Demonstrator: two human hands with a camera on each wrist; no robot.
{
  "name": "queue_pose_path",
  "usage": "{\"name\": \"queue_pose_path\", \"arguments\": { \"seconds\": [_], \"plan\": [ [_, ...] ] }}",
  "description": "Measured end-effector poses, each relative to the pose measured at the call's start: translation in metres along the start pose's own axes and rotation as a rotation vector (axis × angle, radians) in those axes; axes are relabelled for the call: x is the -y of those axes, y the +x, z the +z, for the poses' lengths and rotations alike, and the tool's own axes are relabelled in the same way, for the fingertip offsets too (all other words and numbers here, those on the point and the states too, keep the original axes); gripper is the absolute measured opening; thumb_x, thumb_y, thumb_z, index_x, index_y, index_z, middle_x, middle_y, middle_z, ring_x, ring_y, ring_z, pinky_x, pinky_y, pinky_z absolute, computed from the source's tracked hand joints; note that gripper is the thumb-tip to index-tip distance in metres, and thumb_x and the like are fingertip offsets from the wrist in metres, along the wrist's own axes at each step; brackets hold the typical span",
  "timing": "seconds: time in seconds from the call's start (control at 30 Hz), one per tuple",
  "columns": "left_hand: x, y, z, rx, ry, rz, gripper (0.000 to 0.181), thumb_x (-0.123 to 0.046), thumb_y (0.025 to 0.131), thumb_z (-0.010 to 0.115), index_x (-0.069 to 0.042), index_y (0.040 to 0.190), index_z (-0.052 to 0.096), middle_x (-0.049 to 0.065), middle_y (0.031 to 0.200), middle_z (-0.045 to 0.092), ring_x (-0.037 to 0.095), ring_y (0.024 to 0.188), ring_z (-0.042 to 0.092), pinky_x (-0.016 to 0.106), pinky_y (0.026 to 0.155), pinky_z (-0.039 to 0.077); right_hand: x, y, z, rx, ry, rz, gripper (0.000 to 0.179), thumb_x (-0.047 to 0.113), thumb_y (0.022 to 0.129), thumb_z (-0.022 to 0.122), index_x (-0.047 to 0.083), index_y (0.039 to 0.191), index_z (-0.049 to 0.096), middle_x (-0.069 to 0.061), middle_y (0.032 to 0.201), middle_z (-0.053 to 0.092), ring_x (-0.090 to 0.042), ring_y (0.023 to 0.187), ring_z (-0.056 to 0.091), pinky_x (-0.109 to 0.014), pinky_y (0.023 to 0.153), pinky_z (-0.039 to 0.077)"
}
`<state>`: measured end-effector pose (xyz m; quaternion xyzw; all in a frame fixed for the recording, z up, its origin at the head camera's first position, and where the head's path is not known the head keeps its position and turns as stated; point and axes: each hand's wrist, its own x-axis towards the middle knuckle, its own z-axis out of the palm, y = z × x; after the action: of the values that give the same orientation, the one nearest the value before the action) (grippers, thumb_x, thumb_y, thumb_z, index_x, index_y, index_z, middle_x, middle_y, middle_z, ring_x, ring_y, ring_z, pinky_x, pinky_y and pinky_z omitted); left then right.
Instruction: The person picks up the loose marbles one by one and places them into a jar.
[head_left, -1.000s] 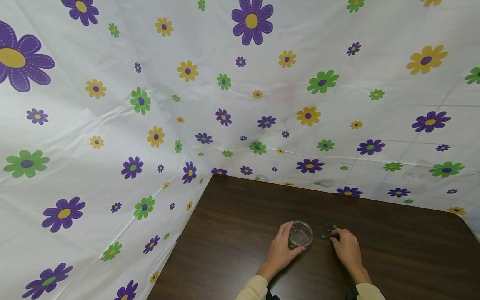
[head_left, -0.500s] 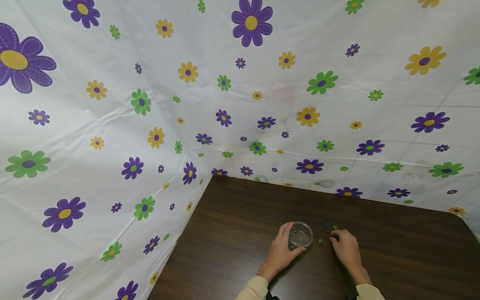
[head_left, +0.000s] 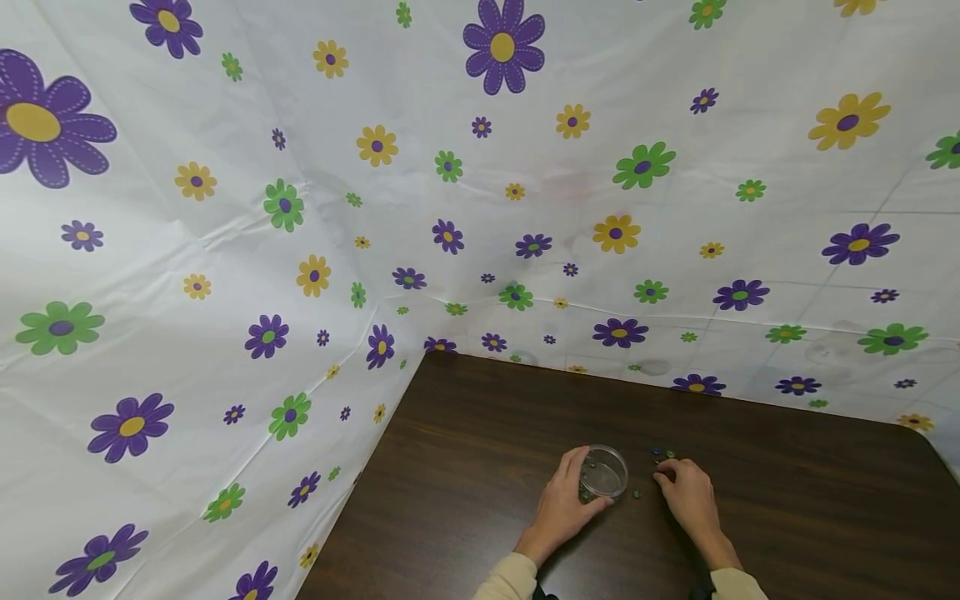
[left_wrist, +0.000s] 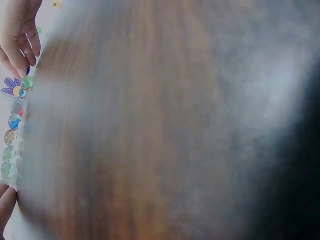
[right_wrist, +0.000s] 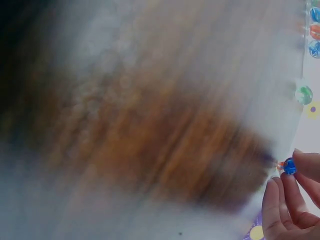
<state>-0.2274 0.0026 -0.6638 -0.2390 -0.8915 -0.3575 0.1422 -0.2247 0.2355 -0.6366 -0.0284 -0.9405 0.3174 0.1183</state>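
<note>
My left hand (head_left: 560,504) grips the side of a clear round dish (head_left: 624,475), fingers at its far side and thumb in front. Several glass marbles (left_wrist: 15,121) show through the dish wall in the left wrist view. To the right of the dish, my right hand (head_left: 692,500) is low over the table. In the right wrist view its thumb and finger pinch a blue marble (right_wrist: 289,166). A green marble (head_left: 637,493) lies loose between the dish and the right hand.
Several more loose marbles (head_left: 670,454) lie just beyond the right fingertips. The dark wooden table (head_left: 465,450) ends at a white flower-printed sheet (head_left: 420,208) hanging behind and to the left.
The green marble has rolled from beside the right fingertips toward the person and the dish. My right hand has shifted slightly left. The left hand keeps its grip on the dish.
</note>
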Motion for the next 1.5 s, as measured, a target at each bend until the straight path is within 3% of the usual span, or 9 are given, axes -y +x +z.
{"name": "queue_pose_path", "arguments": {
  "seconds": [0.17,0.5,0.73,0.83,0.93,1.1,1.3,1.5],
  "plan": [
    [0.0,-0.001,0.001,0.007,0.004,0.004,0.086,-0.044,0.088,0.082,-0.016,0.157,0.038,-0.001,0.153,0.044,0.019,0.127,0.059,0.033,0.094,0.054,0.001,-0.001,0.0,-0.022,0.003,-0.014,0.011,0.0,0.09,0.074,-0.008,0.097,0.074,-0.023,0.095,0.066,-0.039,0.085,0.064,-0.056,0.074,0.052],
    [-0.001,0.0,0.0,-0.015,0.018,0.018,0.086,-0.043,0.088,0.084,-0.015,0.156,0.039,0.0,0.152,0.047,0.019,0.124,0.061,0.033,0.092,0.055,0.0,-0.001,0.005,-0.142,0.051,-0.115,0.01,-0.01,0.083,0.077,-0.009,0.092,0.075,-0.024,0.094,0.065,-0.043,0.086,0.065,-0.059,0.074,0.054],
    [-0.002,0.0,-0.002,-0.006,0.018,0.009,0.086,-0.044,0.087,0.084,-0.016,0.155,0.039,-0.001,0.151,0.047,0.018,0.125,0.06,0.033,0.093,0.054,0.014,0.002,0.002,-0.208,0.098,-0.143,0.012,-0.011,0.08,0.08,-0.005,0.09,0.078,-0.018,0.093,0.071,-0.041,0.089,0.069,-0.06,0.08,0.054],
    [-0.001,0.0,-0.002,-0.007,0.016,0.016,0.086,-0.044,0.088,0.084,-0.015,0.155,0.039,0.0,0.151,0.047,0.018,0.125,0.06,0.033,0.094,0.054,0.022,0.004,0.001,-0.25,0.099,-0.163,0.012,-0.01,0.079,0.082,-0.002,0.087,0.079,-0.013,0.09,0.072,-0.036,0.084,0.07,-0.053,0.076,0.055],
    [-0.002,0.0,-0.002,-0.004,0.012,0.018,0.086,-0.043,0.088,0.083,-0.014,0.156,0.039,0.001,0.152,0.046,0.018,0.126,0.06,0.032,0.094,0.054,0.028,0.006,0.002,-0.292,0.105,-0.182,0.014,-0.01,0.077,0.084,0.001,0.085,0.08,-0.009,0.087,0.073,-0.032,0.08,0.071,-0.036,0.071,0.056],
    [-0.001,-0.001,-0.002,-0.001,0.003,0.019,0.085,-0.042,0.088,0.083,-0.015,0.155,0.039,0.001,0.151,0.046,0.018,0.126,0.059,0.032,0.094,0.054,0.037,0.007,0.001,-0.344,0.134,-0.211,0.016,-0.012,0.074,0.085,0.002,0.081,0.08,-0.005,0.084,0.074,-0.028,0.076,0.071,-0.008,0.068,0.042],
    [-0.001,0.0,-0.002,-0.008,0.001,0.032,0.085,-0.042,0.088,0.083,-0.012,0.155,0.039,0.002,0.151,0.046,0.02,0.126,0.06,0.034,0.094,0.054,0.048,0.005,0.002,-0.356,0.161,-0.228,0.018,-0.013,0.072,0.085,0.002,0.08,0.08,-0.004,0.082,0.073,-0.019,0.073,0.068,-0.003,0.067,0.04],
    [-0.001,0.0,-0.001,-0.001,-0.003,0.026,0.085,-0.042,0.089,0.082,-0.012,0.156,0.038,0.002,0.151,0.046,0.02,0.126,0.06,0.034,0.094,0.054,0.059,0.001,0.007,-0.327,0.185,-0.243,0.019,-0.012,0.073,0.086,0.004,0.081,0.08,-0.004,0.085,0.074,-0.019,0.075,0.068,-0.004,0.069,0.041]
  ]
}}
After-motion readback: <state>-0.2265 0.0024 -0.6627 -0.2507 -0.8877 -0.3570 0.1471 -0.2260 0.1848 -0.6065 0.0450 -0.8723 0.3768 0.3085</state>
